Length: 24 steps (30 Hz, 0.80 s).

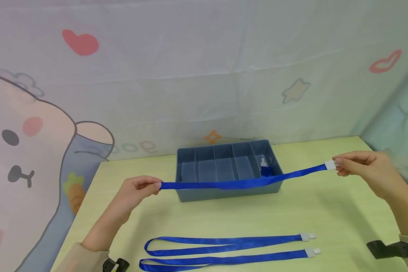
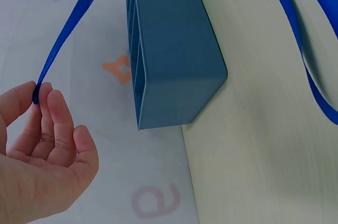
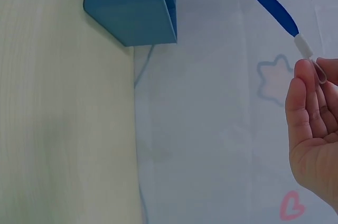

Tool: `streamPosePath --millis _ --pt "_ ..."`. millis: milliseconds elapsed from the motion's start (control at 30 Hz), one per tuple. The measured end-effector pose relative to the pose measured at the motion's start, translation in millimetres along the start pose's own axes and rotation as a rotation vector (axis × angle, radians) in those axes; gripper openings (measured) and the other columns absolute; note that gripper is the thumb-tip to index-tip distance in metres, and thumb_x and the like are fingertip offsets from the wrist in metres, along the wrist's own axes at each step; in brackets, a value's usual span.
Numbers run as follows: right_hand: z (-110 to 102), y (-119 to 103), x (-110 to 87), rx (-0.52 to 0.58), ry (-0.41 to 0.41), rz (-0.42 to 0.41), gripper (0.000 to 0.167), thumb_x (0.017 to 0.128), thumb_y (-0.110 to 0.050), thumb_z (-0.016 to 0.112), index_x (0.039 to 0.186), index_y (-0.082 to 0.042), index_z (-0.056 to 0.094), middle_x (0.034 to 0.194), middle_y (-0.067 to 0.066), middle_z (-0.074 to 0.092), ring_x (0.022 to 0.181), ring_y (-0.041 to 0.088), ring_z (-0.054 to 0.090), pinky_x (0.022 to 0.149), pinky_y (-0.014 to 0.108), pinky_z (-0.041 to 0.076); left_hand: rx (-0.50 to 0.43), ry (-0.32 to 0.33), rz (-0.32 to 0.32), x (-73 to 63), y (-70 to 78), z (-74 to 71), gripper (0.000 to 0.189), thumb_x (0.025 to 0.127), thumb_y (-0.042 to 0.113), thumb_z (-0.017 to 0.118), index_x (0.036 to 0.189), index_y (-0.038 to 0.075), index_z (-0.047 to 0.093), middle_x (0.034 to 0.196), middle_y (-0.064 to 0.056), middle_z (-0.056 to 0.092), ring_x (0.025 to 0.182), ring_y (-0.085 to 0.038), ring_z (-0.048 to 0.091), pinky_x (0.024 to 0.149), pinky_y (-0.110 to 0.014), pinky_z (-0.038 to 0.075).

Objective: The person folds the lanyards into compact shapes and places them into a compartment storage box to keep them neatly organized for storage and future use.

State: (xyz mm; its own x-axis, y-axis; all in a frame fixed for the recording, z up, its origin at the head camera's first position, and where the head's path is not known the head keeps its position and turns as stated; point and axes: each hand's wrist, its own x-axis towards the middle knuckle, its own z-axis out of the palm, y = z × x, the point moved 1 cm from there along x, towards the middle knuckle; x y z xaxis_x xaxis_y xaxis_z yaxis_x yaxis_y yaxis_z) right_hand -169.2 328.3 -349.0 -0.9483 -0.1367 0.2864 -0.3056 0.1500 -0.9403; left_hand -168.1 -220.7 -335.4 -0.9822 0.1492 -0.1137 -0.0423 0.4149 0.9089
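Observation:
A blue lanyard point(image 1: 238, 184) is stretched between both hands, sagging slightly in front of the divided box. My left hand point(image 1: 139, 190) pinches its looped end between thumb and fingertips. At the other end, my right hand point(image 1: 363, 166) pinches the white plastic clip point(image 1: 330, 165), whose tip shows between finger and thumb in the right wrist view. Behind the lanyard stands the grey-blue compartment box point(image 1: 224, 194). Its rightmost compartment holds another folded blue lanyard point(image 1: 267, 171) with a white clip point(image 1: 263, 162).
Two more blue lanyards lie lengthwise near the front of the pale table point(image 1: 326, 211), the farther one point(image 1: 224, 241) and the nearer one point(image 1: 251, 259), white clips to the right. A printed cloth point(image 1: 190, 75) hangs directly behind the table.

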Motion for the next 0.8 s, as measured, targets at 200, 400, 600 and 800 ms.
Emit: streamPosePath --millis 200,400,600,800 --pt "5.3 -9.7 2.8 -0.049 0.019 -0.037 0.025 0.089 0.009 0.053 0.094 -0.005 0.073 0.080 -0.002 0.071 0.064 0.011 0.066 0.063 0.018 0.053 -0.037 -0.024 0.009 -0.6 8.9 6.1 0.033 0.090 0.020 0.062 0.112 -0.005 0.062 0.085 -0.001 0.064 0.083 -0.017 0.059 0.082 -0.030 0.047" --pt "9.8 -16.9 5.9 -0.155 0.027 0.007 0.020 0.090 0.005 0.056 0.095 -0.005 0.073 0.082 -0.005 0.070 0.065 0.011 0.067 0.065 0.016 0.052 -0.031 -0.011 0.000 0.3 13.1 11.5 0.030 0.090 0.018 0.062 0.111 -0.004 0.063 0.086 -0.002 0.065 0.082 -0.017 0.059 0.082 -0.031 0.046" --pt "13.2 -23.3 8.9 -0.157 0.015 0.015 0.018 0.089 0.005 0.057 0.094 -0.003 0.072 0.081 -0.005 0.070 0.065 0.011 0.067 0.065 0.017 0.053 -0.016 0.000 -0.008 3.8 17.4 18.6 0.030 0.091 0.019 0.062 0.111 -0.002 0.064 0.088 -0.003 0.065 0.083 -0.018 0.059 0.082 -0.031 0.046" --pt "21.5 -31.7 12.2 -0.232 0.012 0.043 0.015 0.088 0.001 0.061 0.093 -0.006 0.073 0.080 -0.006 0.070 0.064 0.011 0.065 0.064 0.016 0.052 -0.052 -0.016 0.006 7.3 24.9 29.1 0.031 0.091 0.018 0.062 0.113 -0.003 0.063 0.096 -0.008 0.067 0.085 -0.019 0.064 0.086 -0.034 0.050"
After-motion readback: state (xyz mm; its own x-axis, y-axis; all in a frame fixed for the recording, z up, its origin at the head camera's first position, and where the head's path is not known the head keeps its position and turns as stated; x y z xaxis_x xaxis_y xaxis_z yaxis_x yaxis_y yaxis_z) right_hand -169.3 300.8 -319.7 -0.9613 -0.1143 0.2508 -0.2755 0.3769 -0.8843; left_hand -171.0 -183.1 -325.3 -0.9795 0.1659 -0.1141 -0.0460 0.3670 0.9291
